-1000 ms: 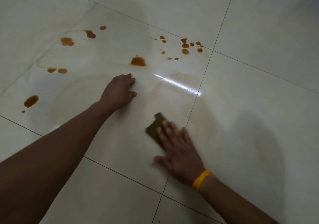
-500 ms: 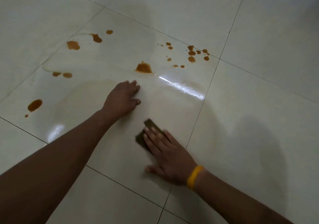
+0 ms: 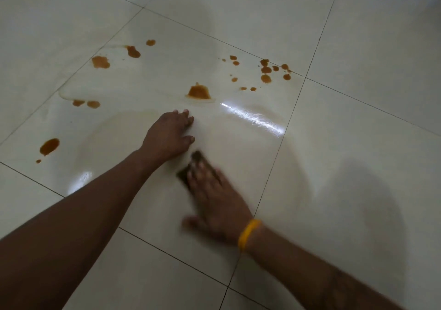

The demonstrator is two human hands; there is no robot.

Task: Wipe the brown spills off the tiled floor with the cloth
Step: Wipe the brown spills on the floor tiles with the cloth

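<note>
A small dark olive cloth (image 3: 191, 166) lies flat on the glossy cream tiled floor (image 3: 238, 18). My right hand (image 3: 214, 197), blurred with motion and wearing a yellow wristband, presses down on it with flat fingers. My left hand (image 3: 170, 136) rests palm down on the floor just beyond the cloth, fingers apart and holding nothing. Brown spills dot the tile farther out: a big blob (image 3: 198, 92) ahead of my left hand, a cluster of drops (image 3: 266, 71) at the far right, several patches (image 3: 100, 62) at the far left, and one puddle (image 3: 49, 146) at the near left.
Faint wet smear rings (image 3: 114, 128) mark the tile around my hands. A bright light glare (image 3: 253, 118) streaks the floor right of my left hand. Dark grout lines (image 3: 293, 109) cross the floor. A soft shadow (image 3: 370, 202) falls on the tile at the right.
My right hand has slid the cloth leftward and a little forward, from near the grout line to just below my left hand. My left hand stays planted.
</note>
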